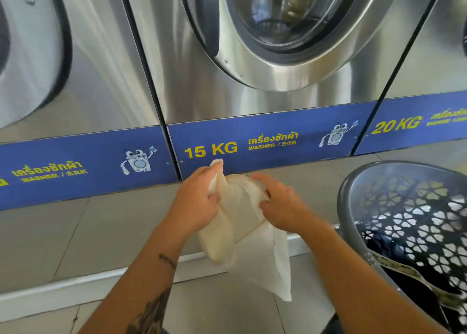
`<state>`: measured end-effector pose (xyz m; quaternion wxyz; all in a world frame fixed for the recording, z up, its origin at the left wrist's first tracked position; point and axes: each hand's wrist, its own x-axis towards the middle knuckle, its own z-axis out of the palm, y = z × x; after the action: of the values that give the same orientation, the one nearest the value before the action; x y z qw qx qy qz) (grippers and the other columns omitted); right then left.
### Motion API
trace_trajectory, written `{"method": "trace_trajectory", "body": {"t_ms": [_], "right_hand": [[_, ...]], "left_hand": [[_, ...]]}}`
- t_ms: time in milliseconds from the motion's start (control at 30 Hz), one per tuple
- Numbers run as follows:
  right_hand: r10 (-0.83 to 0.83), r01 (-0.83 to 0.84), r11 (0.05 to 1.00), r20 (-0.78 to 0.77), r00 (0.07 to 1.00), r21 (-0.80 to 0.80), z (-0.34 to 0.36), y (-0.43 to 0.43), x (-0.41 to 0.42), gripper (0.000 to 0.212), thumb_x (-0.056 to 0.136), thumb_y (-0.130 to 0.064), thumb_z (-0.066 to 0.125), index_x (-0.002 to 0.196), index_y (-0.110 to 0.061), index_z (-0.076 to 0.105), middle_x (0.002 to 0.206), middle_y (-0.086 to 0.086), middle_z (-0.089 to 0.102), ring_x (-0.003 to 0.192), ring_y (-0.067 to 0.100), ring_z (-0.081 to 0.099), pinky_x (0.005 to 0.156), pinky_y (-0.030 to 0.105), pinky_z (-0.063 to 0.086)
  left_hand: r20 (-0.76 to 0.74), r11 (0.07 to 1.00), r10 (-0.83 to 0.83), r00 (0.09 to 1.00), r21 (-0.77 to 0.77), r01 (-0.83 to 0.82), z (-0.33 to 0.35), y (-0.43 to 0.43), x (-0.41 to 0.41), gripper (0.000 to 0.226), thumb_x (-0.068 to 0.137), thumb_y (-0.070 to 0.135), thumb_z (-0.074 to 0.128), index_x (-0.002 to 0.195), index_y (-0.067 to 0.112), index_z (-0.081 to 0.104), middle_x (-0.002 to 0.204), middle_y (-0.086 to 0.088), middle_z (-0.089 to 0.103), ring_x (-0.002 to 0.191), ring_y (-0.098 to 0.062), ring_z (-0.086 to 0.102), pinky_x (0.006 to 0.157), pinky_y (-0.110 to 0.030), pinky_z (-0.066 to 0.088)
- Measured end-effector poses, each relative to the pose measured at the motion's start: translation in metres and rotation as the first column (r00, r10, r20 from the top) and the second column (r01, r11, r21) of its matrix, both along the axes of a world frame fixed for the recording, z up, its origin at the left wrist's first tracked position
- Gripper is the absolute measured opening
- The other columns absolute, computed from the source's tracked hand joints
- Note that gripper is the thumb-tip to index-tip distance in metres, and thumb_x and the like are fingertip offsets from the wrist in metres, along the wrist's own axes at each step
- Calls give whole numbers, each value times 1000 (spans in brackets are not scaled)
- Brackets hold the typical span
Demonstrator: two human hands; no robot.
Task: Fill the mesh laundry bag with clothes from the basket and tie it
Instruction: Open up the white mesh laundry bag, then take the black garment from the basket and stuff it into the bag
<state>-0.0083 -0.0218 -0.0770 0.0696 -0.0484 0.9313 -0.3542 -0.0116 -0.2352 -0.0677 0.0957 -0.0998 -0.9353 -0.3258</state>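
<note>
A: Where is the mesh laundry bag [252, 247] held, and how is it gripped?

B: It is held in the air above the floor [75, 232], in front of the washer marked 15 KG [252, 101]. The upper edge is bunched in the left hand [194, 207], whose fingers are clenched on the fabric, a corner sticking up past them. The right hand [280, 207] is laid on the other side of the opening, its fingers curled into the cloth. The bag hangs limp below both hands and appears empty, though this cannot be settled, the white layers being folded over one another.

A: What could go wrong from here?

B: The mouth may not be found: the layers are thin and slack, and two of them could be pinched together, so that the bag is not opened at all. The hanging corner could be dragged across the floor. The basket [404, 222] stands at the right, apart from the bag; if clothes are reached for with one hand, the opening may collapse in the other.

A: What is hidden or hard to make out?

B: No drawstring or tie is seen. The basket is cut off by the right edge; only something dark [394, 252] is glimpsed through its wall, and how much is held there cannot be judged. The fingertips of both hands are buried in fabric.
</note>
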Motion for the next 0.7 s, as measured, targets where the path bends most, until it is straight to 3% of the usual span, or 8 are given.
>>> {"method": "trace_trajectory", "body": {"t_ms": [67,200,267,400,533,600,700], "right_hand": [[3,-2,1000,-10,1000,29,10,10,8,69,77,-6,52,137,-40,48,102,-8,60,107,31,60,91,38,48],[-44,44,996,-13,999,83,32,33,27,71,81,-5,53,148,-28,41,135,6,60,123,34,54,104,42,44],[-87,87,992,-12,996,88,43,47,39,71,84,-5,52,150,-25,39,134,10,61,124,34,55,105,40,44],[-173,175,976,-20,985,129,60,73,72,65,86,-4,53,148,-21,45,137,13,59,126,33,54,107,39,44],[-239,241,959,-27,971,151,69,105,110,61,83,-2,55,141,-19,54,126,11,62,120,31,57,100,35,46],[-222,226,962,-40,974,156,67,117,127,56,81,-1,56,134,-18,61,105,5,62,105,27,61,86,29,47],[-213,217,971,-46,976,105,59,132,141,48,83,-1,54,125,-23,65,88,-1,64,77,18,61,66,25,45]], "left_hand": [[-46,998,-52,998,24,53,9,9,12,64,83,1,59,137,36,50,131,12,52,115,-9,47,89,-19,32],[-127,991,-119,985,41,125,14,32,37,61,84,-7,47,130,31,59,127,7,56,111,-12,51,87,-18,34],[-133,987,-146,980,42,153,11,43,47,62,84,-9,42,131,28,59,128,6,55,111,-14,51,85,-16,34],[-138,997,-73,988,-6,73,9,54,64,66,78,-14,42,130,22,61,127,-3,57,112,-26,54,90,-31,42],[-157,994,16,988,-103,-33,27,63,76,65,70,-10,47,125,20,65,126,-6,59,103,-35,54,89,-39,42],[-201,987,-6,980,-161,-27,42,75,80,63,69,-9,49,121,22,66,124,-4,61,97,-35,54,86,-40,42],[-201,981,-38,979,-195,-2,57,89,84,65,74,-4,49,127,32,60,136,9,53,111,-26,52,90,-37,40]]}}
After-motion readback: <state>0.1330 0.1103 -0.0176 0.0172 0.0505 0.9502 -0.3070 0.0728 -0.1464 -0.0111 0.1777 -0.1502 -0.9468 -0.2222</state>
